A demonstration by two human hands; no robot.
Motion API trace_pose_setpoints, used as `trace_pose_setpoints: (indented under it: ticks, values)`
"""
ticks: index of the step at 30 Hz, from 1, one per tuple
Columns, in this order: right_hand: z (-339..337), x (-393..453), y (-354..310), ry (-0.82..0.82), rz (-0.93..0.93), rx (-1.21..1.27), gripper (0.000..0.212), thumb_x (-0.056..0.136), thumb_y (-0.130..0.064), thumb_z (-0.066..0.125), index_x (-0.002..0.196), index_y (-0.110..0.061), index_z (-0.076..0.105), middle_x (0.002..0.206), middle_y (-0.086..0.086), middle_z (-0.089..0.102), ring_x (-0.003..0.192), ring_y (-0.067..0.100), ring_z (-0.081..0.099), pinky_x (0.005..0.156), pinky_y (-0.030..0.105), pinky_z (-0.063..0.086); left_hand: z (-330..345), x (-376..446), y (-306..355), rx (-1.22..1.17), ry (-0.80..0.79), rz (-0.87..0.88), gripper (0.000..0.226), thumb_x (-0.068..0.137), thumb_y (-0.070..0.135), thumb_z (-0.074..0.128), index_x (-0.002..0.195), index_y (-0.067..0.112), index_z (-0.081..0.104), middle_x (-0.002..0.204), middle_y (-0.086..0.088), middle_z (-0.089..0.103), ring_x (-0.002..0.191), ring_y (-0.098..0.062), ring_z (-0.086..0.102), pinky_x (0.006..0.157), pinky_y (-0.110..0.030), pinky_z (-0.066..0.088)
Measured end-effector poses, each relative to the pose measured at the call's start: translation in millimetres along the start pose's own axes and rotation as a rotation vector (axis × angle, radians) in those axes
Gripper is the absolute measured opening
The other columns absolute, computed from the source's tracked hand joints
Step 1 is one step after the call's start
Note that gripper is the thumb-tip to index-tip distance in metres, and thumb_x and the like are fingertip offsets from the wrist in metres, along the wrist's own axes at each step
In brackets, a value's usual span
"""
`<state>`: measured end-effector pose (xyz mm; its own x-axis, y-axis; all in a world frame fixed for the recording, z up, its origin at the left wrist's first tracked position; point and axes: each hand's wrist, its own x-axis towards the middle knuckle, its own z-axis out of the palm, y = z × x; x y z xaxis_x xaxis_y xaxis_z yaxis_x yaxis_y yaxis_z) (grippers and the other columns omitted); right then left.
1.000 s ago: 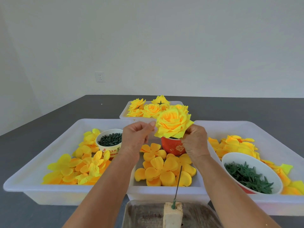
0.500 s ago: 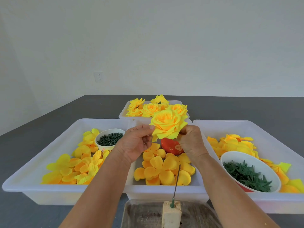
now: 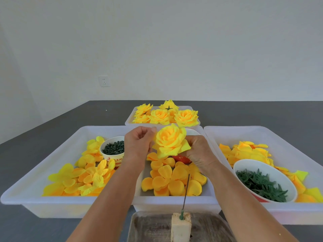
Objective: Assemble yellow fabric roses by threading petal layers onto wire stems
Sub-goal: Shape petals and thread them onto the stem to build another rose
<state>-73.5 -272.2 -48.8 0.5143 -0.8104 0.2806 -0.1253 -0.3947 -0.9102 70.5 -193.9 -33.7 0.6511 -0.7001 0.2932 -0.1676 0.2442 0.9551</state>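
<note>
Head view shows both hands raised over the middle tray (image 3: 174, 200), holding a yellow rose (image 3: 170, 141) between them. Left hand (image 3: 138, 145) has its fingers curled, and its fingertips pinch the rose's outer petals on the left side. Right hand (image 3: 199, 154) curls around the rose from the right and below, so each grip is closed on the flower. That rose hangs in the air above loose orange-yellow petals (image 3: 167, 180) lying in the middle tray, and a red cup (image 3: 181, 158) shows partly beneath it. A thin wire (image 3: 186, 191) stands tilted from a pale foam block (image 3: 180, 227), which sits in a dark tray (image 3: 152, 229) at the near edge. On the left, a large white tray (image 3: 35, 196) holds more yellow petal layers (image 3: 82, 179) and a small cup (image 3: 111, 154) of dark green pieces. On the right, another white tray (image 3: 297, 212) holds petals and a white bowl (image 3: 244, 165) of green parts (image 3: 260, 185). Farther back, a smaller tray (image 3: 129, 120) holds finished roses (image 3: 166, 115). All trays rest on a dark grey counter (image 3: 52, 119), with a white wall and a socket (image 3: 104, 81) behind.
</note>
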Motion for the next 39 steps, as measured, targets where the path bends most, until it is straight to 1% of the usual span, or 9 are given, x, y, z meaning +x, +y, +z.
trace_pose_setpoints:
  ticks: [3,6,9,17,20,22,25,31,39]
  values:
    - [-0.2,0.4,-1.6,0.087,-0.030,0.030,0.024,0.068,-0.008,0.081,0.070,-0.030,0.071,0.072,-0.012,0.070,0.073,0.008,0.064,0.064,0.020,0.054,2.2,-3.3,3.7,-0.075,-0.071,-0.037,0.013,0.091,0.011,0.059,0.079,0.006,0.062,0.052,-0.002,0.052,0.041,-0.008,0.044,0.039,-0.019,0.038]
    - [-2.1,1.9,-2.5,0.208,-0.043,0.072,0.023,0.070,-0.013,0.081,0.066,-0.032,0.068,0.073,-0.005,0.069,0.079,0.025,0.066,0.070,0.036,0.055,2.8,-5.1,6.4,-0.091,0.003,0.053,0.015,0.089,0.008,0.061,0.074,0.005,0.059,0.052,-0.006,0.045,0.042,-0.010,0.036,0.039,-0.018,0.033]
    - [-3.0,1.2,-3.7,0.267,-0.088,0.052,0.024,0.074,-0.013,0.079,0.066,-0.032,0.067,0.075,0.003,0.069,0.081,0.031,0.065,0.071,0.040,0.055,3.3,-6.3,5.7,-0.006,-0.083,0.062,0.025,0.088,0.013,0.063,0.063,0.007,0.061,0.050,-0.003,0.044,0.043,-0.008,0.034,0.042,-0.015,0.032]
    - [-0.4,1.2,-1.7,0.253,-0.146,-0.110,0.008,0.082,-0.009,0.071,0.088,-0.013,0.074,0.080,-0.003,0.066,0.082,0.020,0.063,0.066,0.015,0.049,4.1,-5.2,1.8,0.053,-0.200,-0.094,0.025,0.087,0.014,0.062,0.067,-0.001,0.060,0.045,0.000,0.045,0.044,-0.010,0.034,0.040,-0.016,0.029]
    - [-1.9,0.5,-2.3,0.287,-0.179,-0.100,0.008,0.081,-0.005,0.071,0.086,-0.009,0.074,0.079,0.001,0.068,0.078,0.022,0.062,0.057,0.005,0.044,3.9,-3.7,-0.9,0.118,-0.124,-0.049,0.025,0.078,0.012,0.072,0.059,0.009,0.057,0.044,0.008,0.046,0.041,-0.003,0.036,0.040,-0.014,0.031]
    - [-2.3,0.9,-1.0,0.284,-0.182,-0.132,0.007,0.080,-0.003,0.071,0.086,-0.004,0.074,0.085,0.013,0.071,0.083,0.029,0.064,0.060,0.013,0.046,3.8,-2.9,-0.8,0.137,-0.071,0.005,0.021,0.073,0.007,0.075,0.060,0.012,0.060,0.048,0.011,0.048,0.042,0.000,0.037,0.041,-0.013,0.033]
    - [-1.4,0.9,-0.5,0.282,-0.187,-0.150,0.010,0.080,-0.007,0.073,0.090,-0.005,0.074,0.084,0.008,0.070,0.085,0.026,0.064,0.064,0.015,0.046,4.4,-4.3,0.2,0.125,-0.131,-0.007,0.012,0.078,0.010,0.072,0.068,0.007,0.067,0.047,0.009,0.050,0.042,0.000,0.037,0.041,-0.013,0.032]
    - [-2.1,3.0,0.7,0.298,-0.170,-0.165,0.011,0.080,-0.003,0.071,0.091,-0.001,0.073,0.089,0.013,0.071,0.086,0.028,0.063,0.074,0.032,0.051,4.6,-5.6,0.5,0.180,-0.239,-0.155,0.031,0.084,0.018,0.067,0.055,0.012,0.058,0.039,0.008,0.043,0.038,-0.004,0.034,0.040,-0.015,0.030]
    - [0.4,2.3,1.3,0.261,-0.177,-0.224,0.012,0.083,-0.008,0.069,0.093,-0.002,0.073,0.091,0.014,0.071,0.087,0.028,0.063,0.078,0.036,0.052,0.9,-4.8,1.9,0.080,-0.332,-0.260,0.006,0.084,0.005,0.065,0.078,0.005,0.066,0.057,-0.002,0.059,0.046,-0.005,0.052,0.051,-0.021,0.039]
